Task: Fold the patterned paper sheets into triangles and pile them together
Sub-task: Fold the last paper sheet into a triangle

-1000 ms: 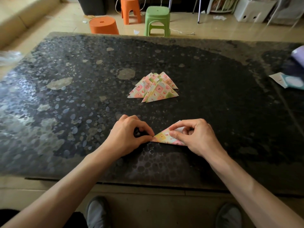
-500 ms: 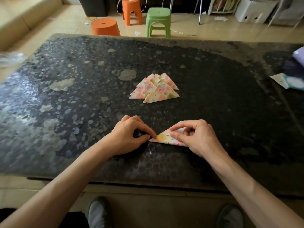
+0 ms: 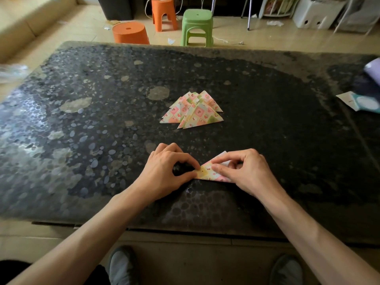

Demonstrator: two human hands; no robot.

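Both hands work low in the centre of the frame, close together on one patterned paper sheet [image 3: 207, 174] lying on the dark pebbled table [image 3: 92, 128]. At the sheet's left corner the left hand [image 3: 166, 171] has its fingers curled, with thumb and forefinger tips meeting on the paper. From the right, the right hand [image 3: 245, 173] covers the sheet's other end; its thumb lies flat on the printed face and its forefinger hooks over the upper edge, so the paper is nipped between them. What shows between the two hands is a small triangular wedge, printed side up, with a pale underside peeking out at its top corner just above the right forefinger. Its lower edge runs flat along the tabletop.

Above the hands, near the middle of the frame and well apart from them, sits the pile of folded triangles [image 3: 193, 112], overlapping and fanned with their points toward the top of the frame.

At the right edge lies a white and teal packet [image 3: 359, 100]. Beyond the table's far rim, at the top of the frame, stand a round orange stool [image 3: 130, 34], a taller orange stool [image 3: 163, 13] and a green stool [image 3: 197, 25]. Two grey shoes [image 3: 121, 266] show at the bottom.
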